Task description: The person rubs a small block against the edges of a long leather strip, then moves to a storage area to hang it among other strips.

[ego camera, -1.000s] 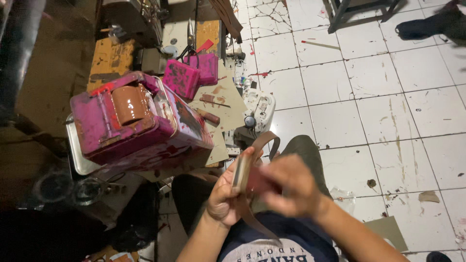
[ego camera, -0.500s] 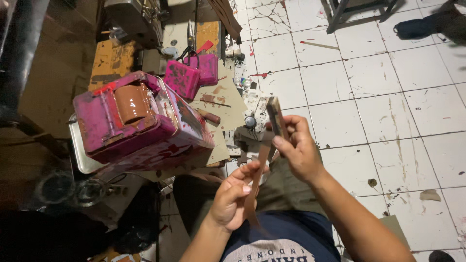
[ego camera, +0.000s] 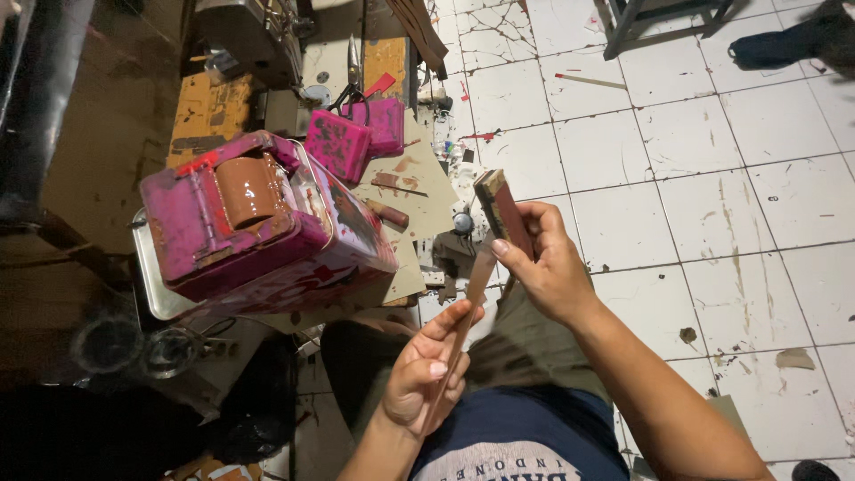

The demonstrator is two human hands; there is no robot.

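My right hand (ego camera: pixel 545 263) grips a flat rectangular block (ego camera: pixel 501 212) with a reddish face, held upright above my lap. A long brown leather strap (ego camera: pixel 465 322) runs from that block down across my left hand (ego camera: pixel 426 372), whose fingers press along it. To the left stands a pink paint-stained machine (ego camera: pixel 258 223) with a brown roller (ego camera: pixel 248 189) on top, sitting on a metal tray (ego camera: pixel 147 281).
Two pink blocks (ego camera: pixel 349 138) and scissors lie on a worn yellow bench (ego camera: pixel 200 111) at the back. Cardboard sheets (ego camera: pixel 419 187) lie beside the machine. White cracked floor tiles (ego camera: pixel 677 196) spread to the right; a dark stool frame (ego camera: pixel 663 22) stands far off.
My right hand has lifted the block up and away from my left hand, drawing the strap out straight. My left hand has dropped lower along the strap.
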